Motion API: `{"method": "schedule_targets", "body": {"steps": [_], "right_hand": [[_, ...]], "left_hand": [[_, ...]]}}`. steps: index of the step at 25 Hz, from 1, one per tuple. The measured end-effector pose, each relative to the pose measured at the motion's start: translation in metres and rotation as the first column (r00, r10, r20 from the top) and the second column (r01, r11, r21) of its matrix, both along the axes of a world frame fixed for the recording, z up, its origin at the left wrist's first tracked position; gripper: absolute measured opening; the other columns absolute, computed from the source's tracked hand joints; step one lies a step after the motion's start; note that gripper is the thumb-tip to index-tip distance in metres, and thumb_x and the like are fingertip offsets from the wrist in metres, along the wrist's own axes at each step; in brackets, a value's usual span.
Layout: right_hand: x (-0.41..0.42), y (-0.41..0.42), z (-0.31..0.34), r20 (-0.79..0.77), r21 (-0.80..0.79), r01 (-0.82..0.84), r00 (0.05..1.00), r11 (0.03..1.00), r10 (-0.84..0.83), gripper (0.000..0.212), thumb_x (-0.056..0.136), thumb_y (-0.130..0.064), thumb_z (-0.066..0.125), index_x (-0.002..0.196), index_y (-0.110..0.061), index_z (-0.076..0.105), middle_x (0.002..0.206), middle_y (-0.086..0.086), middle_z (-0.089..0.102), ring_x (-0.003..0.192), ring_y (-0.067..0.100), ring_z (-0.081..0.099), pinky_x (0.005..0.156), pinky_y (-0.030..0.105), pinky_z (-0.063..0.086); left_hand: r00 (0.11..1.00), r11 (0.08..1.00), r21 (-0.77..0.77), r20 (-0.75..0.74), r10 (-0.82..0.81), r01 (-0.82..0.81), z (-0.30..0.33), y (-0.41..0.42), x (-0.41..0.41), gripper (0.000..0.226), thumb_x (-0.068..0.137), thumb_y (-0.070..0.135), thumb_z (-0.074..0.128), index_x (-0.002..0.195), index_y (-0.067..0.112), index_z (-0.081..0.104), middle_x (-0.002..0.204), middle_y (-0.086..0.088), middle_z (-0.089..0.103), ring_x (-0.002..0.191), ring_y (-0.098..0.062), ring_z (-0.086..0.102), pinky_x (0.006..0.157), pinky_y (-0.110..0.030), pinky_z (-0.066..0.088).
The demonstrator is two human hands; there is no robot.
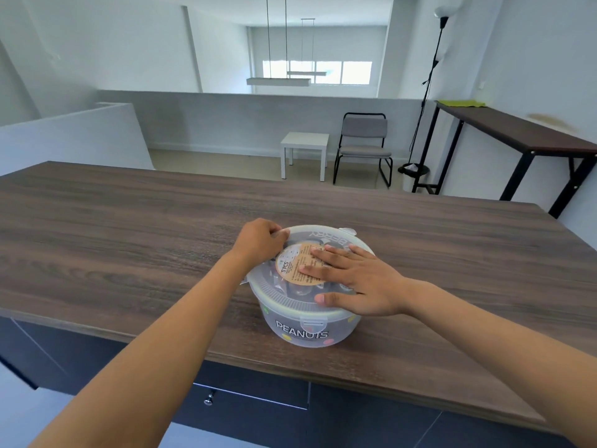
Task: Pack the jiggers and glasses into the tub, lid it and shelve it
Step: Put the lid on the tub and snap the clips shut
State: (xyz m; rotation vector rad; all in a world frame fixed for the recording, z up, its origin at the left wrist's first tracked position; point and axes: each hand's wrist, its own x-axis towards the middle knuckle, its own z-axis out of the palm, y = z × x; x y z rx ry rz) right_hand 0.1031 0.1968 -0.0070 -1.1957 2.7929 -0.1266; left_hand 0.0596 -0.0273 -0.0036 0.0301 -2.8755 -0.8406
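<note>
A round translucent tub (310, 333) printed "PEANUTS" stands on the wooden counter (129, 227) near its front edge. A clear lid (281, 297) with a round tan label lies on top of it. Glass shapes show faintly through the lid; I cannot make out single jiggers or glasses. My right hand (352, 278) lies flat on the lid, fingers spread across the label. My left hand (260, 242) curls over the lid's far left rim, fingers closed on its edge. A lid clip at the front hangs down over the tub's wall.
A dark drawer front with a metal knob (209, 399) sits below the counter. Beyond the counter stand a small white table (305, 140), a grey chair (363, 147), a floor lamp (429, 92) and a tall dark side table (517, 130) by the right wall.
</note>
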Motion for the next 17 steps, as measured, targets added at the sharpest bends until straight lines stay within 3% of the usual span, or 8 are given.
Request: {"method": "schedule_targets", "body": {"steps": [4,8,11,13,15,17], "right_hand": [[0.0,0.0,-0.001,-0.009,-0.018,-0.001,1.0,1.0,0.0,0.067,0.079,-0.075,0.02,0.142,-0.052,0.016,0.158,-0.017,0.002,0.146,0.005,-0.003,0.119,0.039,-0.005],[0.001,-0.001,-0.002,-0.015,-0.05,-0.005,1.0,0.999,0.004,0.064,0.081,-0.073,0.024,0.141,-0.052,0.019,0.158,-0.016,0.006,0.146,0.005,0.0,0.119,0.04,-0.004],[0.001,0.0,-0.002,-0.007,-0.054,0.005,1.0,0.999,-0.006,0.063,0.082,-0.072,0.025,0.141,-0.052,0.018,0.158,-0.017,0.006,0.146,0.005,0.0,0.119,0.04,-0.004],[0.001,0.0,-0.001,-0.002,-0.05,0.01,1.0,0.999,-0.01,0.063,0.082,-0.072,0.025,0.141,-0.052,0.018,0.158,-0.017,0.005,0.146,0.005,-0.001,0.119,0.039,-0.005],[0.0,0.001,-0.001,-0.003,-0.045,0.017,1.0,0.999,-0.017,0.063,0.082,-0.073,0.023,0.141,-0.052,0.017,0.158,-0.017,0.004,0.146,0.005,-0.001,0.119,0.039,-0.005],[0.0,0.002,-0.001,-0.001,-0.048,0.022,1.0,0.999,-0.022,0.065,0.08,-0.075,0.021,0.141,-0.053,0.017,0.158,-0.018,0.004,0.146,0.005,0.0,0.119,0.038,-0.004]], "left_hand": [[1.0,0.998,-0.063,0.004,-0.018,0.018,0.0,0.001,-0.004,0.038,0.093,0.032,0.046,0.091,0.005,0.073,0.082,-0.014,0.073,0.072,-0.025,0.062,0.062,-0.028,0.043],[0.997,0.998,-0.022,0.052,-0.062,0.063,-0.001,-0.002,-0.009,0.042,0.093,0.03,0.046,0.075,-0.001,0.067,0.062,-0.009,0.061,0.059,-0.022,0.053,0.054,-0.025,0.039],[0.995,0.998,0.034,0.081,-0.06,0.058,0.002,-0.004,-0.01,0.04,0.093,0.03,0.047,0.083,0.0,0.071,0.058,-0.001,0.061,0.052,-0.013,0.053,0.052,-0.022,0.038],[0.99,0.992,0.111,0.127,-0.068,0.053,0.007,-0.003,-0.004,0.036,0.094,0.03,0.047,0.098,0.004,0.072,0.066,-0.002,0.065,0.056,-0.009,0.055,0.054,-0.021,0.038],[0.985,0.977,0.207,0.156,-0.078,0.044,0.011,-0.003,0.006,0.036,0.096,0.03,0.045,0.115,0.01,0.067,0.09,-0.006,0.07,0.075,-0.012,0.061,0.067,-0.023,0.042],[0.998,0.987,0.159,0.056,-0.007,-0.002,0.013,-0.009,0.02,0.037,0.094,0.031,0.047,0.119,0.009,0.065,0.109,-0.007,0.069,0.098,-0.02,0.062,0.081,-0.025,0.041]]}}
